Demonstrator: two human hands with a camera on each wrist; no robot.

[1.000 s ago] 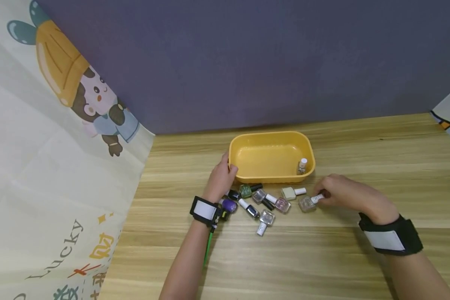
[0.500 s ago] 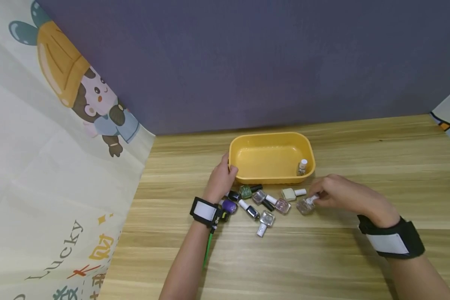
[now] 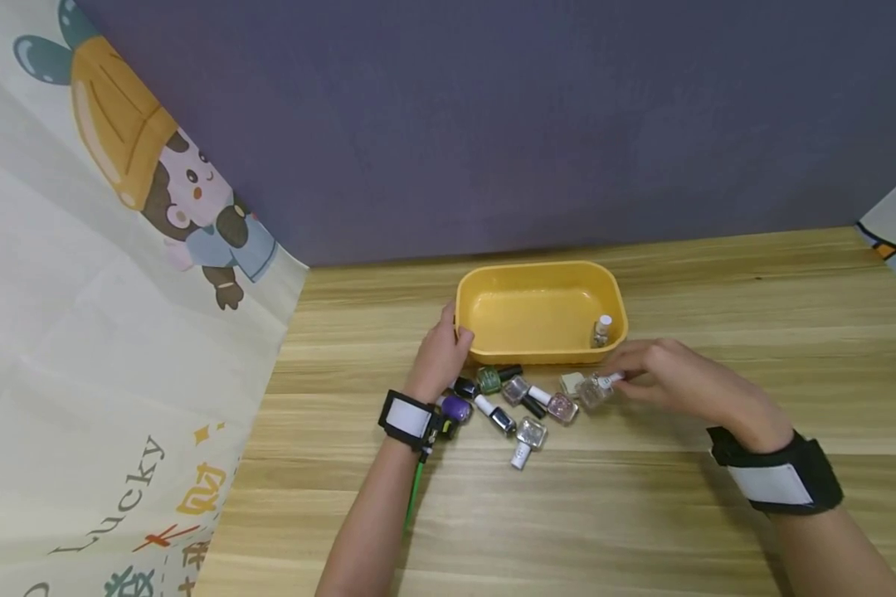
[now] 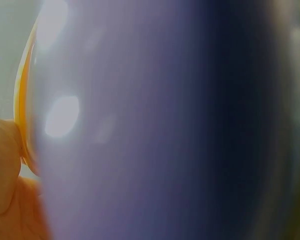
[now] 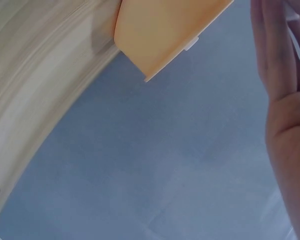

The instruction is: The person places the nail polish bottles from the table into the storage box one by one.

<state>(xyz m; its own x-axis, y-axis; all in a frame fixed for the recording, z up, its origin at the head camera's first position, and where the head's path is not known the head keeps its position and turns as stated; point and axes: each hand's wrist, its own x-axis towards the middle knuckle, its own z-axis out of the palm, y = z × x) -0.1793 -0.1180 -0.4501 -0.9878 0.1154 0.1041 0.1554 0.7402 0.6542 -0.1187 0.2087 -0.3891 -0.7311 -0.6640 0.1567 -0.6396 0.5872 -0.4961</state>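
My left hand point(image 3: 440, 355) grips the left end of a yellow plastic basin point(image 3: 541, 358), thumb on the rim. In the left wrist view a blurred purple bottle point(image 4: 130, 130) hides most of the hand. By its white cap, my right hand point(image 3: 675, 377) pinches a clear glittery nail polish bottle point(image 3: 594, 391), just in front of the basin's right corner. That bottle partly covers a pale cream nail polish bottle point(image 3: 571, 382). One small white-capped bottle point(image 3: 601, 331) stands inside the basin at its right end. The right wrist view catches the right hand point(image 5: 287, 100) only at its edge.
Several nail polish bottles lie in front of the basin: green point(image 3: 489, 381), pink glitter point(image 3: 563, 409), dark with a white cap point(image 3: 503, 420), silver glitter point(image 3: 532, 434) and purple point(image 3: 457, 409). A dark blue-grey wall point(image 3: 538, 124) rises behind the wooden table point(image 3: 605, 522).
My right hand has carried the clear glittery bottle left and toward the basin, over the cream bottle. My left hand has stayed on the basin.
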